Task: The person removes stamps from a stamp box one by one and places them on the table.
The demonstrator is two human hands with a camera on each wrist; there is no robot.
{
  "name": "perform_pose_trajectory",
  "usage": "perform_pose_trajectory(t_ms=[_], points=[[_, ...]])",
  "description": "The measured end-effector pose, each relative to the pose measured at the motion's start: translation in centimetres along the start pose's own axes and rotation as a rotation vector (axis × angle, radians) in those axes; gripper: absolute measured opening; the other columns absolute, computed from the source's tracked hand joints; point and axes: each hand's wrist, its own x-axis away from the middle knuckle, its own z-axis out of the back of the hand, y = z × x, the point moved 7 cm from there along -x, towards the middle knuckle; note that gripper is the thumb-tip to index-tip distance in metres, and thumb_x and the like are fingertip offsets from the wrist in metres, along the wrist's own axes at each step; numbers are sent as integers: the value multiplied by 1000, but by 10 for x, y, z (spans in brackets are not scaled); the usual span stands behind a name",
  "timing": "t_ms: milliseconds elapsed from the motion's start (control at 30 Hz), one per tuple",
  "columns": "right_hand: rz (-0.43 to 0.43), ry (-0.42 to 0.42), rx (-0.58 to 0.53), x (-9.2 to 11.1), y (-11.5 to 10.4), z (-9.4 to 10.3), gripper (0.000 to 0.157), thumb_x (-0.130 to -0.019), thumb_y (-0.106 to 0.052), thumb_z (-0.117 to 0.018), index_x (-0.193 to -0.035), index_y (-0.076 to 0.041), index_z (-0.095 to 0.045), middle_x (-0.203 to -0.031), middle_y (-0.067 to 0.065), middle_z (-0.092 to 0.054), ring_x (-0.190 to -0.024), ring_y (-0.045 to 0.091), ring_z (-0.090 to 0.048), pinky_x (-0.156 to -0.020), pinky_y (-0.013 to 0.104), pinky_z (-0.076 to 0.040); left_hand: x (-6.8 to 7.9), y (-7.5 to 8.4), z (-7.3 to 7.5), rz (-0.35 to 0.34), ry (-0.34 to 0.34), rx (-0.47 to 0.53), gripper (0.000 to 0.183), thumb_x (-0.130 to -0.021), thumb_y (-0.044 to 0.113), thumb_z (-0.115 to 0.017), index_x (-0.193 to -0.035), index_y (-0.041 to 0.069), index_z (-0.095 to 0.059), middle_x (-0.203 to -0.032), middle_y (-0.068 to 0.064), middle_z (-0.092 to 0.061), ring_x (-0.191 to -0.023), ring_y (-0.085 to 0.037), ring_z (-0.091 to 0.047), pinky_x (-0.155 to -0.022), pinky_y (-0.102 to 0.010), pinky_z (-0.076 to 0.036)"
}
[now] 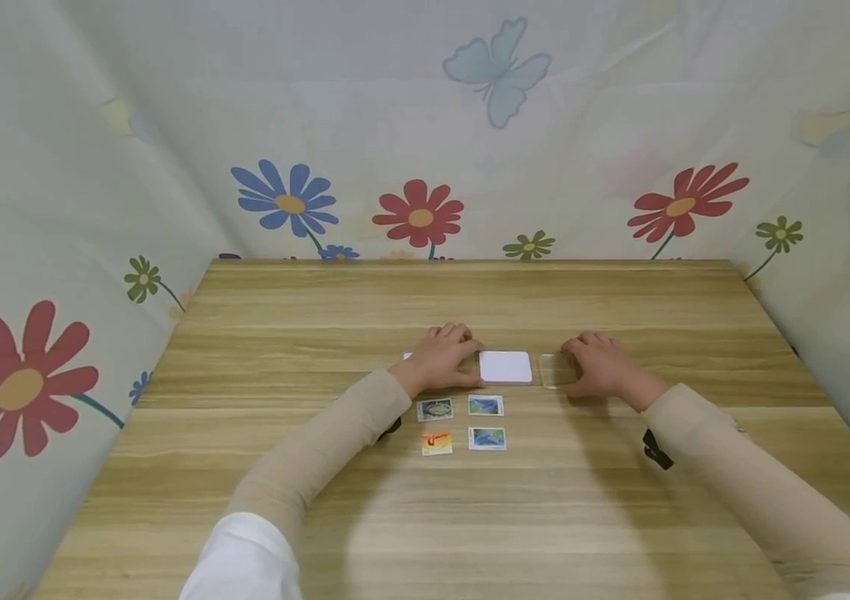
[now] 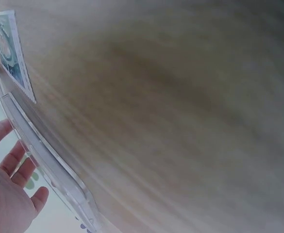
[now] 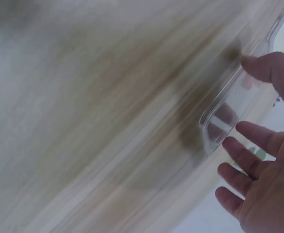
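My left hand (image 1: 442,358) spans the left end of a clear case with a white insert (image 1: 505,367), thumb at its near edge and fingertips at its far edge. Just to the right, my right hand (image 1: 603,367) grips a clear plastic case piece (image 1: 554,372) between thumb and fingers. In the right wrist view, the thumb meets the near edge of this clear piece (image 3: 229,104), with the fingers along its far side. Another clear case (image 2: 49,162) with white inside lies partly under my left hand.
Several stamps lie in two rows nearer to me: a green one (image 1: 435,409), a blue one (image 1: 486,405), an orange one (image 1: 437,442) and another blue one (image 1: 487,438). The wooden table (image 1: 282,317) meets a flower-printed curtain (image 1: 575,158) behind.
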Motion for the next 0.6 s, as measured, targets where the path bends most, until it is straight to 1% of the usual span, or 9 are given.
perform_pose_trajectory(t_ms=[167, 433, 600], points=[[15, -9, -4, -1, 4, -1, 62, -68, -30, -76, -116, 3, -56, -110, 20, -54, -106, 40, -45, -90, 56, -34, -1, -1, 0, -3, 6, 1, 64, -81, 61, -55, -131, 23, -49, -124, -4, -45, -114, -20, -39, -101, -42, -29], [77, 48, 24, -4, 5, -2, 58, -68, -34, -76, -112, 1, -59, -108, 18, -57, -107, 40, -49, -92, 56, -35, 0, -1, 0, -12, 7, -7, 65, -80, 62, -54, -131, 23, -49, -124, -4, -45, -114, -19, -39, -100, -42, -30], [111, 80, 50, -4, 3, -4, 56, -68, -36, -76, -109, -1, -61, -105, 15, -58, -104, 38, -50, -90, 56, -36, 1, 0, 1, -6, -8, -7, 67, -79, 63, -55, -132, 23, -48, -125, -4, -44, -115, -19, -39, -101, -42, -30]])
